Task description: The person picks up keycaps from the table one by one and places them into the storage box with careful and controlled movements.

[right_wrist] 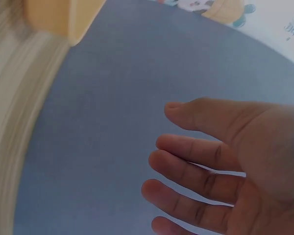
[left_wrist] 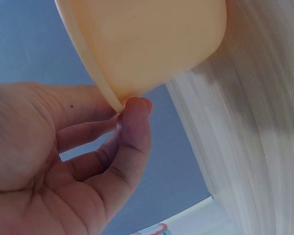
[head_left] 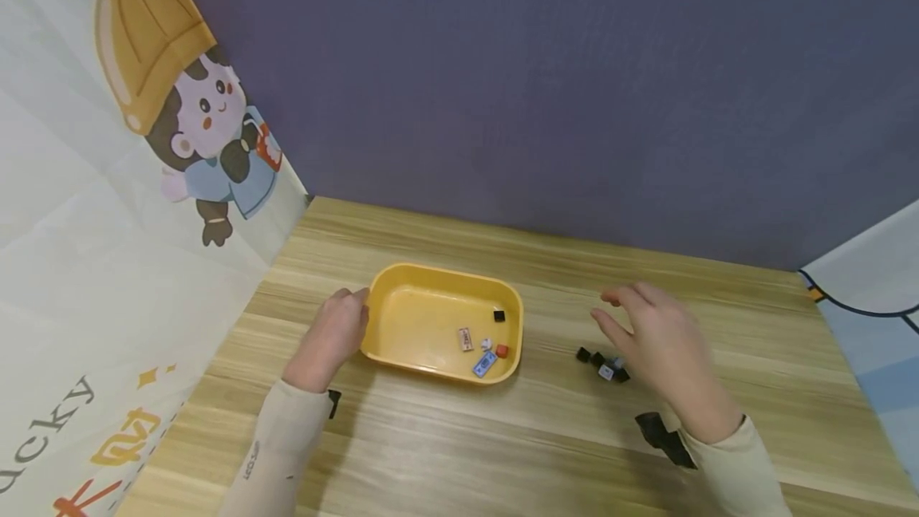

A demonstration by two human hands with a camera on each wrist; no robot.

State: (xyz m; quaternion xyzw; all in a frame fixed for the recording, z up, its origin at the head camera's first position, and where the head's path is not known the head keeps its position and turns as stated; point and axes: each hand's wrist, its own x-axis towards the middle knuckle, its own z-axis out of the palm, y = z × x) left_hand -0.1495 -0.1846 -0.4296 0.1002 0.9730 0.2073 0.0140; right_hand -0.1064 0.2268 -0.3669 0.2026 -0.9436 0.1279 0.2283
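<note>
A shallow yellow plastic tray (head_left: pixel 431 374) is on the wooden table, with my left hand (head_left: pixel 332 340) at its left end. In the left wrist view, thumb and fingers pinch the rim of the tray (left_wrist: pixel 157 39). Inside, toward its right end, lie a black cube (head_left: pixel 498 316), a pink printed block (head_left: pixel 466 339), a small white piece (head_left: pixel 487 344), a red cube (head_left: pixel 502 351) and a blue printed block (head_left: pixel 484 364). My right hand (head_left: pixel 664 349) hovers open, fingers spread and holding nothing, beside a little cluster of black cubes (head_left: pixel 583 354) and a white printed cube (head_left: pixel 606 372).
Behind the table (head_left: pixel 445 453) rises a dark blue-grey panel (head_left: pixel 546 94). A white sheet with a cartoon figure (head_left: pixel 208 110) hangs at the left. Black strap-like pieces (head_left: pixel 664 439) show beside the right wrist.
</note>
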